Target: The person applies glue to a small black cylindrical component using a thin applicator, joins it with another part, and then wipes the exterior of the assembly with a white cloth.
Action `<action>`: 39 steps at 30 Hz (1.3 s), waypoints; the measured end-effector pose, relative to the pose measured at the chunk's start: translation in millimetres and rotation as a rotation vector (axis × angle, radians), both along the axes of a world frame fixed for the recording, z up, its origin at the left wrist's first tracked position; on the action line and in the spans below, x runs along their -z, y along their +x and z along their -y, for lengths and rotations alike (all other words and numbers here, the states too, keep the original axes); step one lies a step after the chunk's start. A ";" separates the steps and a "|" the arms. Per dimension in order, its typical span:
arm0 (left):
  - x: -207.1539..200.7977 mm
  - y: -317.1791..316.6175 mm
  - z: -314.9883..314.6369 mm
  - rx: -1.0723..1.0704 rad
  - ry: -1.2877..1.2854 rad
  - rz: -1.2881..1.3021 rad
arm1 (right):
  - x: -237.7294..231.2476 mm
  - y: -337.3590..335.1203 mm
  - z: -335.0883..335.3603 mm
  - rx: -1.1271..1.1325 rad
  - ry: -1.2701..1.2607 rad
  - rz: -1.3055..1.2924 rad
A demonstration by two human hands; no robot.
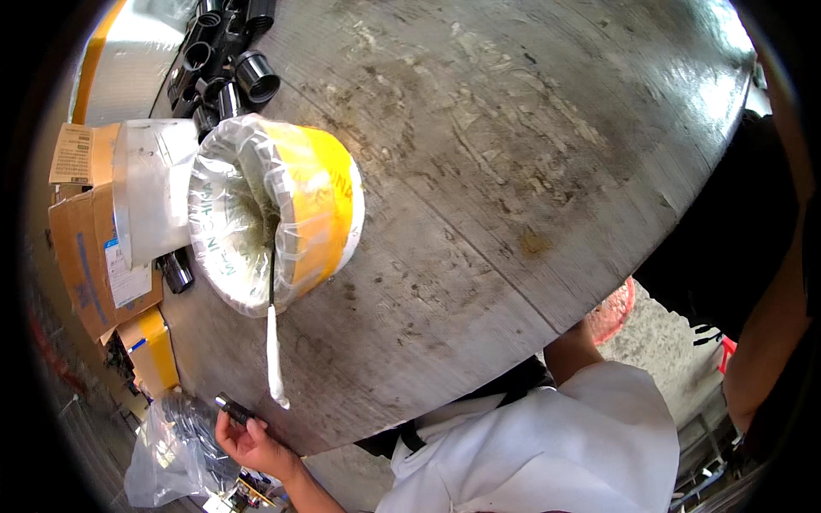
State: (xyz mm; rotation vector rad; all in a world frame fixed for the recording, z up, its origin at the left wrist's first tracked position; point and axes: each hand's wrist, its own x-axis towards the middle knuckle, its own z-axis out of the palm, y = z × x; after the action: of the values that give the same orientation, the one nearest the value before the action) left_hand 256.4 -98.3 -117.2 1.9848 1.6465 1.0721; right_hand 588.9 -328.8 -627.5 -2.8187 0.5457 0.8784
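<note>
My left hand point(256, 446) is closed, pinching a short black cylindrical fitting point(233, 409) just off the near left edge of the grey table. My right forearm point(571, 352) comes out of a white sleeve and passes beyond the table's edge; the hand itself is hidden. On the table stands a bucket point(323, 205) lined with clear plastic and wrapped in yellow tape. A thin dark stick with a white handle point(274, 359) leans out over its rim, its lower end in greenish-grey matter.
Black plastic pipe fittings point(227, 73) lie piled at the far left. Cardboard boxes point(85, 256) and a clear bag of dark parts point(167, 449) line the left edge. A person's bare arm point(770, 342) and dark clothing are at right, near a red tub point(614, 312) on the floor.
</note>
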 end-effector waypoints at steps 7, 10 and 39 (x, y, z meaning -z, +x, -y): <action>1.7 -4.1 -2.6 0.032 -0.004 0.064 | 13.5 -11.6 19.9 0.074 0.060 0.034; 1.2 -7.1 5.3 0.007 0.004 0.029 | 34.1 -16.4 38.2 0.150 0.204 0.058; -13.3 93.6 74.3 0.986 -0.068 0.936 | -513.8 -52.7 1.6 -0.895 1.642 0.638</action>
State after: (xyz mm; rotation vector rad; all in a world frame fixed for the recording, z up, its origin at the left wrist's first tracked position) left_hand 350.1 -172.6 -103.9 1.4948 0.1617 1.1675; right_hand 536.2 -330.4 -113.7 -1.4091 -1.0909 0.1381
